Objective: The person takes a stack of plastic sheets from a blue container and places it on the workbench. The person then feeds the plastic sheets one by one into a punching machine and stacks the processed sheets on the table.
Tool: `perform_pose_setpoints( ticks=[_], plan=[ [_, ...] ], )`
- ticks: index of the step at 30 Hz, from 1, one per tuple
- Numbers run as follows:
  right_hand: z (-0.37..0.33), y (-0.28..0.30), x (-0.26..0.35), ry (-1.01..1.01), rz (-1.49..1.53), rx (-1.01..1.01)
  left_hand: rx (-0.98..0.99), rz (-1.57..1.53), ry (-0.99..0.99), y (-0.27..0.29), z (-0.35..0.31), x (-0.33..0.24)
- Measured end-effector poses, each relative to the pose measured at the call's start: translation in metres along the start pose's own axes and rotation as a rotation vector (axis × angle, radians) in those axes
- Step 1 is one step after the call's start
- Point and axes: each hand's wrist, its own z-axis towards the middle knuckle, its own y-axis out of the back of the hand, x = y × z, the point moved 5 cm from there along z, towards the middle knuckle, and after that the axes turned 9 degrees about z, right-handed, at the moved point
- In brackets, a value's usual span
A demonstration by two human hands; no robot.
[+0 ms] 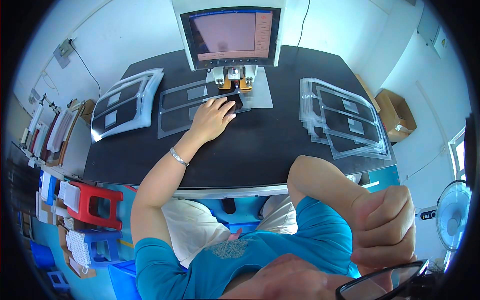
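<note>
My left hand (214,119) lies palm down on a clear-bordered plastic sheet (170,117) with dark panels and small pale rectangles. Its fingers are stretched and slightly apart, resting near the sheet's right end. That end reaches under the head of a bench machine (234,79) with metal clamps and amber parts. A pale plate (263,90) sits beneath the machine. My right hand (385,225) is raised at the lower right, curled into a fist, beside dark-rimmed glasses (385,282). Nothing shows in the fist. The right elbow is at the table's front edge.
A screen (232,35) stands above the machine. On the black table (240,150), a neat stack of similar sheets (127,100) lies left and a fanned pile (345,120) right. Around it are a cardboard box (395,112), a fan (452,215) and a red stool (95,205).
</note>
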Motion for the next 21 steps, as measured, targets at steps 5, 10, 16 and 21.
perform_pose_setpoints(
  ticks=[5,10,16,21],
  plan=[
    [-0.001,-0.001,-0.009,0.040,0.154,0.002,0.019,-0.004,0.021,-0.001,-0.002,0.004],
    [0.000,-0.004,-0.013,-0.011,0.163,0.000,0.013,-0.017,0.022,0.000,-0.003,0.006],
    [0.002,-0.005,-0.009,-0.032,0.115,0.035,-0.012,-0.092,0.036,0.002,0.000,0.002],
    [-0.002,-0.004,-0.019,-0.008,0.236,0.017,-0.039,-0.119,0.058,0.009,-0.011,0.006]
  ],
)
